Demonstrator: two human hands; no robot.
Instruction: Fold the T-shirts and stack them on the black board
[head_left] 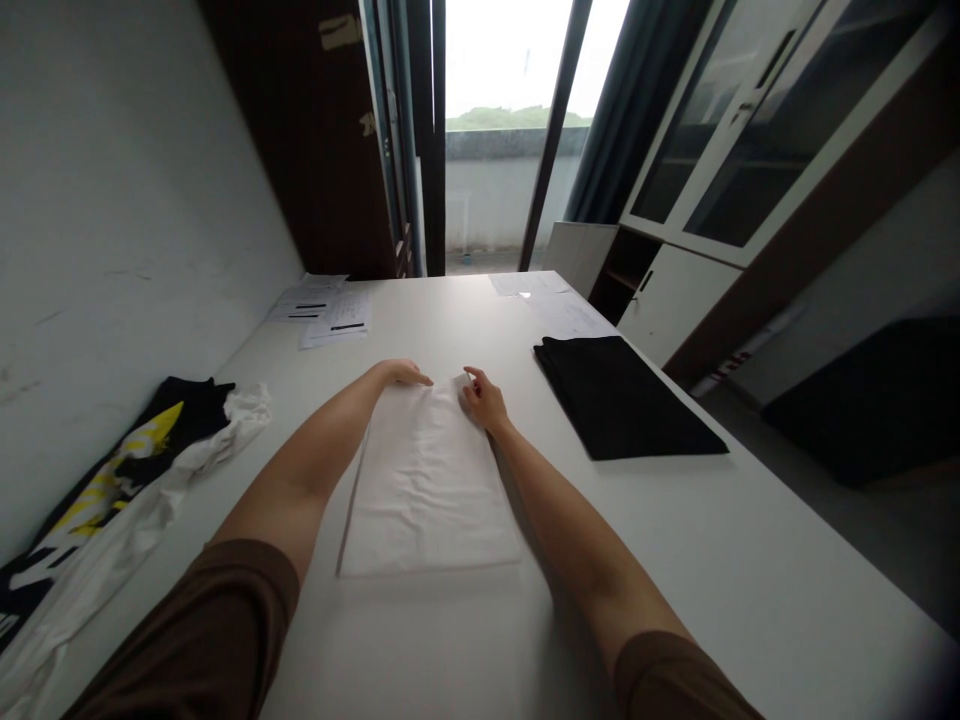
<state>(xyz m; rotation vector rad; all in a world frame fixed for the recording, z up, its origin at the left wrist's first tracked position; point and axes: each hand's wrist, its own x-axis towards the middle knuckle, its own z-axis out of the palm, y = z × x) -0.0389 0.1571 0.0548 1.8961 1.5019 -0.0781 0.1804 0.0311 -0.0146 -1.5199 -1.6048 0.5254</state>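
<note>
Two-handed, working at the far end of a flat, rectangular, folded white cloth [431, 490], lying in the middle of the frame on a broad white tabletop [420, 640]. Seeming well along, as a judgement: already showing fairly straight long sides and a squared lower edge, without any sleeve or loose tail sticking out. Seeming to leave only the far edge to settle and some wrinkles to smooth.

Curving the left hand [405, 372] loosely over the upper left corner of the white cloth, partly open; not showing whether any fabric is being gripped there. Curling the right hand [487, 400] nearly closed at the upper right corner, apparently pinching a small raised flap of the same cloth.

Showing soft crosswise creases down the middle of the white cloth, looking flatter toward the lower edge. Also showing a thin darker line along the left side, possibly marking a layer beneath. Not giving away what kind of garment, if any, is being folded.

At the right of the frame, seeing a black cloth folded into a flat rectangle [630, 400], looking finished. At the left edge, seeing a crumpled black garment with yellow and white print [154, 435] beside rumpled white fabric [161, 510], both looking unfolded.
</note>
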